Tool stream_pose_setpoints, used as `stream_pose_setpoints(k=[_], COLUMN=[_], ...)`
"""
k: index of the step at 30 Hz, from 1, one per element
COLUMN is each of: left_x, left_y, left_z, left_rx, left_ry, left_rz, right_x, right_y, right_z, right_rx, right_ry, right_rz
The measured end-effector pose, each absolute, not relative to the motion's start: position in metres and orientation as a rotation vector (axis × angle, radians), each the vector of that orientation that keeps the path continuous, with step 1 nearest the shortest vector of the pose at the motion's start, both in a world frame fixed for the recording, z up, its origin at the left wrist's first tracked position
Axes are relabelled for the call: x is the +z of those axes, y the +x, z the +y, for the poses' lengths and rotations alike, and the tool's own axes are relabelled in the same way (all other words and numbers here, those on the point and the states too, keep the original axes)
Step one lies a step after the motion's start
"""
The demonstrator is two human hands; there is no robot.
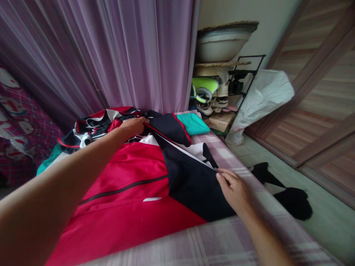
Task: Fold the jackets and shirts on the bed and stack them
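Observation:
A red jacket (130,162) with a zip and dark navy panels lies spread on a plaid-covered surface (191,240). My right hand (234,186) pinches the white-striped edge of the jacket's navy part, thumb and fingers together. Farther away, my left hand (134,126) is closed at the far end of that same edge; its fingertips are partly hidden. The stripe runs taut between the two hands. Just beyond it lies a navy piece of clothing with red trim (170,127), next to a folded teal cloth (192,123).
A pile of red, navy and white clothes (94,123) lies near the purple curtain (133,55). Past the surface's right edge, a rack (245,92) holds shoes and a large basin (226,44), beside a white plastic bag (263,99). Black cloth (291,201) lies on the floor.

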State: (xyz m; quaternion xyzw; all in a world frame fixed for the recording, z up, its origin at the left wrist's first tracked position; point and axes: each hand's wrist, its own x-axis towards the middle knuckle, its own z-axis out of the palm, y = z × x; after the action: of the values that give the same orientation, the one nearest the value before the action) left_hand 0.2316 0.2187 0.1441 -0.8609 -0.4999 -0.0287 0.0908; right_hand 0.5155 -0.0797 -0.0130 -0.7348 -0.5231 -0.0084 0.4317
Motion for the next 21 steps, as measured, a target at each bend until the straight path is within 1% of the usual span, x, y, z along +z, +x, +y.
stream_pose_setpoints(k=[5,8,10,12,15,18,21], left_x=[0.202,0.211,0.199,0.175,0.129,0.089,0.068], left_y=[0.261,0.297,0.320,0.334,0.335,0.308,0.261], left_z=[0.229,0.230,0.229,0.224,0.202,0.153,0.080], left_rx=[-0.019,-0.141,-0.287,-0.393,-0.366,-0.308,-0.331], left_ry=[-2.513,-2.480,-2.432,-2.422,-2.532,-2.668,-2.796], left_rz=[-1.362,-1.173,-1.034,-0.995,-1.041,-1.073,-1.109], right_x=[-0.009,-0.011,-0.015,-0.019,-0.021,-0.013,0.002], right_y=[0.514,0.515,0.515,0.516,0.517,0.517,0.507], right_z=[-0.081,-0.082,-0.082,-0.083,-0.084,-0.085,-0.088], right_rx=[0.048,0.034,0.011,0.001,-0.006,-0.097,-0.284], right_ry=[-1.832,-1.825,-1.836,-1.871,-1.935,-1.933,-1.850], right_rz=[-1.250,-1.231,-1.207,-1.168,-1.141,-1.221,-1.363])
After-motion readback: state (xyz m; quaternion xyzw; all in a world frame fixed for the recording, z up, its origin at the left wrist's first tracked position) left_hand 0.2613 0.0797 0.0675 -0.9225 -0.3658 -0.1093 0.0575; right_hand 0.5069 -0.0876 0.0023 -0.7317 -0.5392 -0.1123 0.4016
